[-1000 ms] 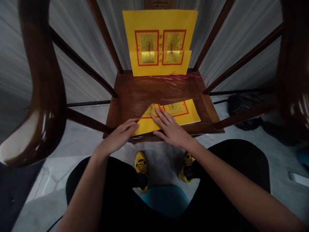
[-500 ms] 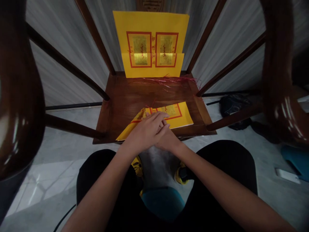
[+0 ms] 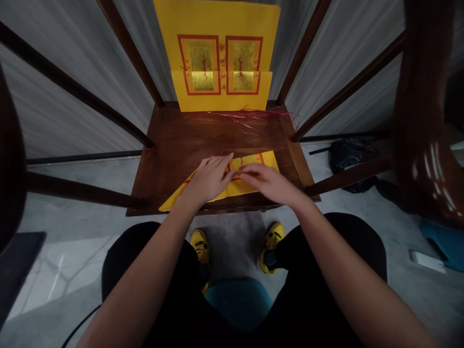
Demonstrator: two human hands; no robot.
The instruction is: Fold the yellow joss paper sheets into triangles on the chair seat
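A yellow sheet of paper (image 3: 270, 166) with red frames and gold patches lies on the front of the wooden chair seat (image 3: 188, 130); its left part is folded over at a slant. My left hand (image 3: 210, 179) rests flat on that folded part, fingers stretched out. Over the paper's right half is my right hand (image 3: 271, 182), its fingers slightly bent and apart, holding nothing that I can see; whether its fingertips touch the paper I cannot tell. Larger yellow paper (image 3: 221, 21) with two printed red frames stands upright against the chair's back.
Pink-red strings (image 3: 250, 116) lie along the rear of the seat. Wooden spindles and a thick armrest (image 3: 420, 106) enclose both sides. A dark bag (image 3: 351, 159) and a white object (image 3: 427, 261) are on the floor at right. A teal stool (image 3: 237, 302) shows between my legs.
My hands were crossed, the left over the right; now they are apart, the right one drawn out to the right. The view has shifted a little, and the paper still lies folded at its left.
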